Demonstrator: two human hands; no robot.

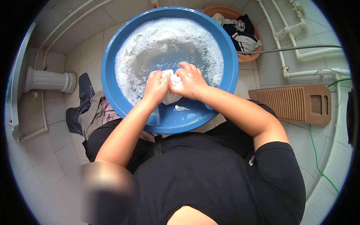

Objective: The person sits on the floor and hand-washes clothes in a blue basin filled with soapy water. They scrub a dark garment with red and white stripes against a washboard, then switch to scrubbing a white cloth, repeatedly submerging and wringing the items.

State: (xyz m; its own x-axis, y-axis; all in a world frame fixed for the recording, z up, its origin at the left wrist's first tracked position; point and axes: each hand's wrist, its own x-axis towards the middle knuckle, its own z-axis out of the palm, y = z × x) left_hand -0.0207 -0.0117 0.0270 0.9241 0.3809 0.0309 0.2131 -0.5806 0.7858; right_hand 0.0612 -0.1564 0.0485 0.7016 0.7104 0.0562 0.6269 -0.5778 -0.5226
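A large round blue basin (107,71) holds sudsy water, with white foam (180,28) thickest along its far and side walls. Over its near half, my left hand (155,88) and my right hand (189,80) are closed on a bunched white cloth (172,97). The hands nearly meet, and folds of the cloth show between the fingers. Its lower part hangs toward the near wall of the basin. More pale fabric (138,40) lies partly sunk in the foam at the far left. How far either cloth reaches under the water is hidden.
An orange tub (258,56) of dark and white clothes stands at the far right. A brown washboard (288,103) leans to my right, near white pipes (296,52) and a green hose (315,150). Clothes (88,108) lie left of the basin, before a white pedestal (48,80).
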